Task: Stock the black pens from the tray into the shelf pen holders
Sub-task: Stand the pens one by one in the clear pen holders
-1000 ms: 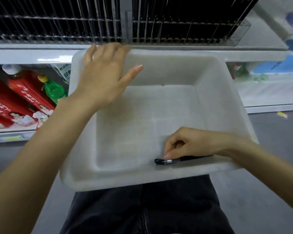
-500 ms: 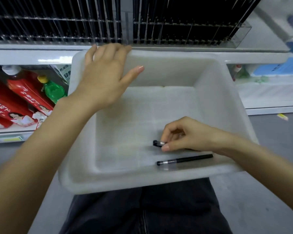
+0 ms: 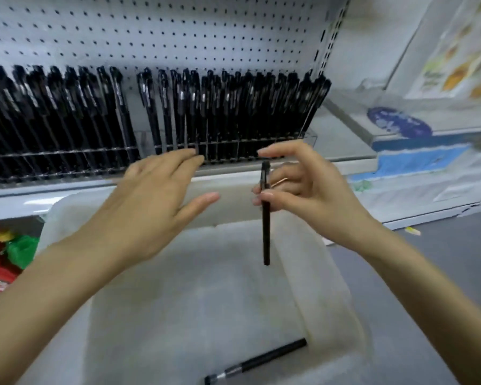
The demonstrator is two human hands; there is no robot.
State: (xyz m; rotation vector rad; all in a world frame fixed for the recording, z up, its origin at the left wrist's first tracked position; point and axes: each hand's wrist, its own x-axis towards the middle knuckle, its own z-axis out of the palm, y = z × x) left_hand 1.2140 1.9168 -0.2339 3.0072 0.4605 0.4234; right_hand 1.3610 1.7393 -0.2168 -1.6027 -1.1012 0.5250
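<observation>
The black pen (image 3: 266,218) hung upright above the tray (image 3: 178,315), with the crowded pen holders (image 3: 233,147) on the shelf at its twelve o'clock. A second pen (image 3: 257,362) lay flat on the tray floor at its six o'clock, close to the right wall.

The likeliest trouble was the grip. It sat high on the barrel and looked light, so the long lower part hung free and could swing or slip back into the tray. The slots also looked nearly full, so the pen's lower end might catch the clear front rail or knock a neighbouring pen aslant. Neither hand held the tray, and what carried it was out of view, so a nudge could probably tip it.

The right hand (image 3: 311,195), at the pen's three o'clock, pinched it between thumb and middle fingers, with the forefinger lifted clear above the cap. The left hand (image 3: 150,201), at nine o'clock, was flat and held nothing. Its fingers were straight and close together and its thumb was spread wide. The fingertips reached the holder front, but whether they touched it could not be told.
</observation>
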